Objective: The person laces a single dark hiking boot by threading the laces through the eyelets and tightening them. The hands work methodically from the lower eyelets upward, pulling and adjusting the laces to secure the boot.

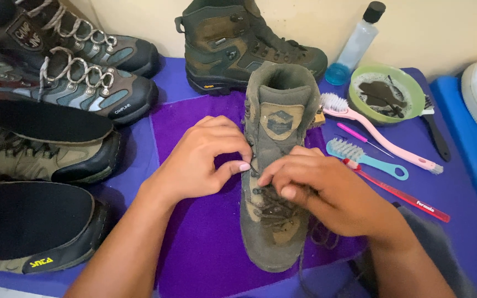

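**Both hands working the laces of a hiking boot**

Head view: olive hiking boot (pixel 274 182) is standing upright on the purple cloth (pixel 205 243), mid-bench. Left hand (pixel 200 160) is pinching at the lace (pixel 253 168) near the tongue; right hand (pixel 321 193) is closing on the laces lower down. Brushes are lying right of it: pink brush (pixel 379 138), teal brush (pixel 362 157), beside a green bowl (pixel 409 83).
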